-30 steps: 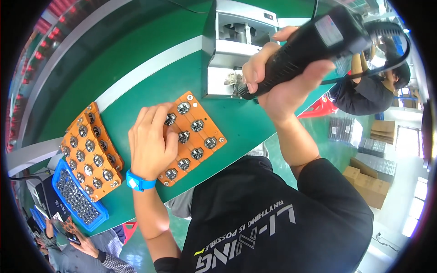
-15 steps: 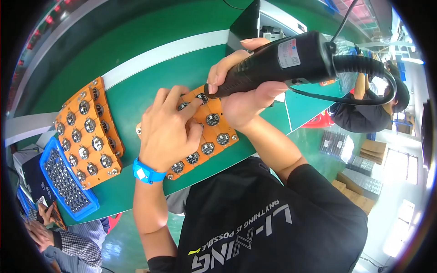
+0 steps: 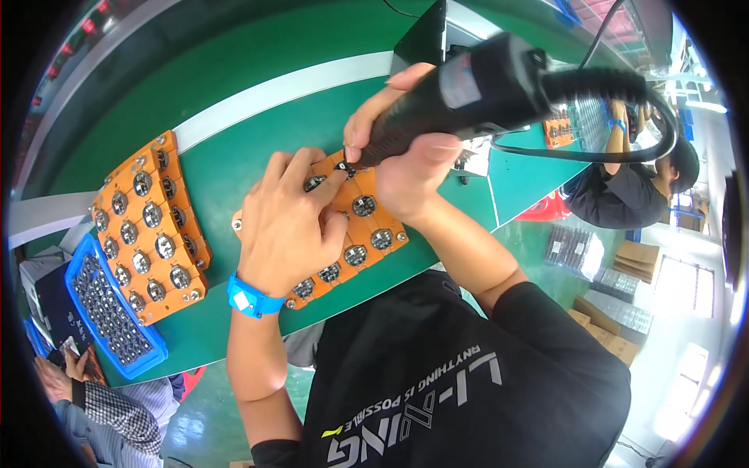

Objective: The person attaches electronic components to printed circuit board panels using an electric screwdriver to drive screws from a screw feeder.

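Note:
In my right hand (image 3: 409, 175) is a black electric screwdriver (image 3: 460, 90), thick-bodied, with a ribbed cable sleeve at its back end. It slants down to the left, its tip near a small round circuit board (image 3: 344, 168) at the far edge of an orange fixture plate (image 3: 360, 232). My left hand (image 3: 289, 222), with a blue wristband (image 3: 253, 299), rests on the plate's left part, fingers apart. Its index fingertip lies beside that board, and no held item shows. Several round boards sit in the plate's recesses; the hand covers some.
Two stacked orange fixture plates (image 3: 158, 198) with round boards stand at left. Beside them, a blue tray (image 3: 74, 269) holds many small round parts. A black-and-white box-shaped device (image 3: 421, 39) is at the back. Co-workers sit at the right (image 3: 624, 187) and lower left (image 3: 125, 413).
The screwdriver and my right hand have shifted a little left, the tool's back end moving up and left. My left hand stays nearly where it was.

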`<state>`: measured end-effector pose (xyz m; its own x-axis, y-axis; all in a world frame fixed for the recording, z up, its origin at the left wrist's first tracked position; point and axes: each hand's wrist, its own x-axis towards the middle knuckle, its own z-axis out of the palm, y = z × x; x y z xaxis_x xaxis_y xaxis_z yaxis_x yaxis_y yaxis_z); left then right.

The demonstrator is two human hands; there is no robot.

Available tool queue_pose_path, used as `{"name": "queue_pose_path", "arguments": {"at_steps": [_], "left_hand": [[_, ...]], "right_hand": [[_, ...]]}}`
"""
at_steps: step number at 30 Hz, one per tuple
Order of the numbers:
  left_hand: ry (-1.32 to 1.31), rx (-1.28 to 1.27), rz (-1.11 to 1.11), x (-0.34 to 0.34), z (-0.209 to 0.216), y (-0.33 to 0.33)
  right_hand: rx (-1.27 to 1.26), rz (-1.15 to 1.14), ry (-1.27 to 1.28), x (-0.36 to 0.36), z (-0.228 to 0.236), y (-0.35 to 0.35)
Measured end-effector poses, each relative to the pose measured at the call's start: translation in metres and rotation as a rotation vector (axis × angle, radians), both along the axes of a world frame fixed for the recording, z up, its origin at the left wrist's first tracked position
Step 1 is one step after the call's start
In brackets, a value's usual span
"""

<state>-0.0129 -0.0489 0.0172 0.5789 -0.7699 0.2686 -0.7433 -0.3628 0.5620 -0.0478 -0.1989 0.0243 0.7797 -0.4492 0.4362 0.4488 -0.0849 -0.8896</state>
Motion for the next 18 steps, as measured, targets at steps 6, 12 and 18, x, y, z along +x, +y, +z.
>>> {"name": "queue_pose_path", "arguments": {"at_steps": [6,12,18], "left_hand": [[0.007,0.004,-0.008,-0.001,0.003,-0.002],[-0.018,0.027,-0.013,-0.003,0.002,-0.002],[-0.037,0.056,-0.033,-0.004,0.007,-0.005]], "right_hand": [[0.005,-0.042,-0.123,0.006,-0.013,0.001],[-0.018,-0.051,-0.133,0.010,-0.015,0.003],[0.018,-0.024,-0.124,0.006,-0.008,-0.001]]}}
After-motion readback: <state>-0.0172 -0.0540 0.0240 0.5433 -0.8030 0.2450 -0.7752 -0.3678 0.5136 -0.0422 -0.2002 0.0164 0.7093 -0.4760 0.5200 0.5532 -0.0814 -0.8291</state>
